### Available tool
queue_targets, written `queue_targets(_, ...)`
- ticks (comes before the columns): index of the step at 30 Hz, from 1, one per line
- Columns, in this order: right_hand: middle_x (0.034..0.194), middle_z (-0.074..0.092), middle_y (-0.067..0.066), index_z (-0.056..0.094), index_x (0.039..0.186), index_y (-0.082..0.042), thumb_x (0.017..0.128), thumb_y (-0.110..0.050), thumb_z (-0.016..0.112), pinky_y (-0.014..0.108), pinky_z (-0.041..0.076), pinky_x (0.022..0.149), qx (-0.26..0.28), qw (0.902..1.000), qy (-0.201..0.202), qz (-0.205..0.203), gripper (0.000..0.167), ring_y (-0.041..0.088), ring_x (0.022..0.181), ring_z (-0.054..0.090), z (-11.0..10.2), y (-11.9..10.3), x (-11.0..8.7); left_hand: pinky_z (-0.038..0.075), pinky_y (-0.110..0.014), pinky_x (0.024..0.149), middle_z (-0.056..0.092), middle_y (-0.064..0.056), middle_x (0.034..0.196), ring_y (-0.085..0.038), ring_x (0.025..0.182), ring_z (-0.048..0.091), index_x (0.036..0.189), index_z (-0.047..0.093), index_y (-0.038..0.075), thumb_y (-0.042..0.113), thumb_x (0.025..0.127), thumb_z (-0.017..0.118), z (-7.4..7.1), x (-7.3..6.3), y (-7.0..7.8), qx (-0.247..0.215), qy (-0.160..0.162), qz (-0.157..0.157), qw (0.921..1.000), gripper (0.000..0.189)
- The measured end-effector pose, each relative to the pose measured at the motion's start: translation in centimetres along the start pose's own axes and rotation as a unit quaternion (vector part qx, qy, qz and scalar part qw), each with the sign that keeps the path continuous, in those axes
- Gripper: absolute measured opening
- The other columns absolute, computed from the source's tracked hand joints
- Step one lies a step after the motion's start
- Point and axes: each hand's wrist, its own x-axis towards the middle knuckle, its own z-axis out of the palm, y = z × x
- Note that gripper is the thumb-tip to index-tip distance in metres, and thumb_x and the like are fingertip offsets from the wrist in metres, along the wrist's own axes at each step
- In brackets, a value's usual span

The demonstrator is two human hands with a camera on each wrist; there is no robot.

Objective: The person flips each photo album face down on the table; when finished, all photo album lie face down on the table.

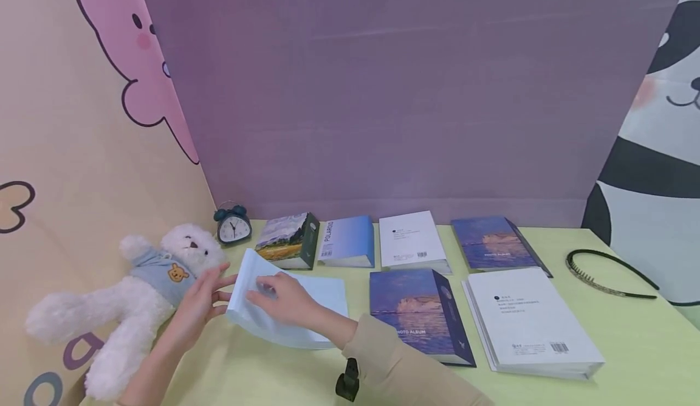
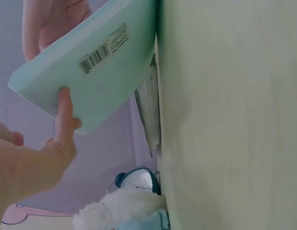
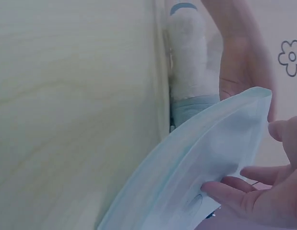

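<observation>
A pale blue album [image 1: 328,293] lies opened on the table, its left side lifted and bent upward. My left hand [image 1: 199,299] is at the lifted edge, with extended fingertips touching the cover's outer face. In the left wrist view that cover [image 2: 98,81] shows a barcode, and the left hand [image 2: 42,158] rests a finger on it. My right hand [image 1: 287,299] lies over the inner side, its fingers touching the page. In the right wrist view, the right hand [image 3: 268,187] has fingertips against the inner page [image 3: 210,158], with the thumb apart from it.
A white plush bear [image 1: 158,290] leans left beside an alarm clock [image 1: 234,225]. Behind stand a landscape album [image 1: 287,239], a blue album [image 1: 347,242], a white one [image 1: 412,239] and a sea-cliff album [image 1: 494,242]. Rightward are another sea-cliff album [image 1: 415,315], a thick white album [image 1: 530,321] and a headband [image 1: 607,275].
</observation>
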Motion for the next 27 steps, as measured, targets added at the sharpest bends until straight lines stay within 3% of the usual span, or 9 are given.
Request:
queue_targets(7,0.117,0.06,0.01,0.067,0.113,-0.002,0.093,-0.042,0.054,0.026,0.048,0.085,0.036,0.9983,0.045,-0.007,0.046,0.019,0.106,0.055,-1.2,-1.3,-0.3,0.053,-0.024,0.083,0.04,-0.017,0.145,-0.002,0.097,0.06,0.148,0.019,0.006,0.05,0.1,0.026,0.7,-0.2,0.8,-0.061,-0.013,0.022,0.9978,0.065)
queue_targets(10,0.11,0.064,0.009,0.069,0.103,-0.003,0.092,-0.041,0.056,0.025,0.049,0.08,0.049,0.997,0.058,-0.014,0.042,0.018,0.103,0.057,-1.5,-1.6,-0.3,0.053,-0.025,0.085,0.052,-0.002,0.135,0.001,0.103,0.059,0.147,0.018,0.007,0.05,0.1,0.027,0.9,-0.2,0.8,-0.094,-0.033,0.026,0.9947,0.064)
queue_targets(12,0.112,0.063,0.006,0.065,0.11,-0.006,0.091,-0.043,0.058,0.025,0.049,0.079,0.073,0.9957,0.057,-0.008,0.042,0.015,0.102,0.057,-1.6,-1.8,-0.3,0.053,-0.026,0.087,0.057,0.01,0.126,0.002,0.106,0.058,0.146,0.019,0.008,0.049,0.101,0.028,1.1,-0.3,0.9,-0.115,-0.055,0.035,0.9913,0.062)
queue_targets(14,0.119,0.059,0.006,0.057,0.122,-0.008,0.088,-0.045,0.061,0.027,0.05,0.082,0.098,0.9937,0.056,-0.001,0.051,0.015,0.104,0.056,-1.7,-1.9,-0.3,0.052,-0.026,0.088,0.059,0.018,0.118,0.003,0.109,0.057,0.144,0.023,0.012,0.047,0.101,0.027,1.3,-0.4,1.0,-0.126,-0.078,0.051,0.9876,0.055)
queue_targets(17,0.138,0.045,0.008,0.03,0.145,-0.013,0.082,-0.052,0.065,0.036,0.05,0.09,0.127,0.9901,0.052,0.028,0.081,0.019,0.117,0.052,-1.9,-2.3,-0.5,0.05,-0.025,0.09,0.06,0.022,0.118,0.004,0.113,0.055,0.139,0.029,0.018,0.041,0.103,0.025,1.6,-0.6,1.1,-0.144,-0.108,0.082,0.9802,0.043)
queue_targets(20,0.15,0.028,0.015,0.004,0.152,-0.013,0.079,-0.051,0.069,0.045,0.047,0.095,0.128,0.9897,0.045,0.046,0.106,0.028,0.127,0.044,-2.4,-2.6,-0.8,0.048,-0.021,0.092,0.06,0.022,0.12,0.005,0.116,0.052,0.137,0.032,0.022,0.037,0.104,0.022,1.8,-0.6,1.1,-0.157,-0.129,0.1,0.9741,0.037)
queue_targets(22,0.153,0.021,0.017,-0.005,0.152,-0.013,0.078,-0.045,0.072,0.048,0.045,0.097,0.133,0.989,0.038,0.053,0.112,0.031,0.13,0.04,-2.8,-2.7,-0.9,0.047,-0.021,0.093,0.059,0.021,0.122,0.006,0.118,0.051,0.139,0.031,0.022,0.036,0.104,0.022,2.0,-0.4,1.0,-0.164,-0.142,0.105,0.9706,0.038)
queue_targets(24,0.149,0.029,0.018,-0.01,0.151,-0.013,0.077,-0.036,0.073,0.045,0.048,0.093,0.149,0.9867,0.033,0.055,0.114,0.03,0.124,0.046,-3.1,-2.5,-0.9,0.046,-0.022,0.094,0.057,0.021,0.126,0.006,0.12,0.049,0.143,0.027,0.019,0.035,0.105,0.021,2.2,-0.2,0.9,-0.163,-0.157,0.109,0.9679,0.042)
queue_targets(27,0.138,0.044,0.016,-0.012,0.151,-0.017,0.077,-0.025,0.071,0.039,0.055,0.076,0.201,0.9766,0.027,0.07,0.111,0.026,0.112,0.056,-3.6,-2.1,-0.9,0.046,-0.029,0.097,0.052,0.02,0.134,0.005,0.122,0.047,0.148,0.019,0.012,0.034,0.105,0.021,2.5,0.1,0.6,-0.144,-0.172,0.111,0.9683,0.048)
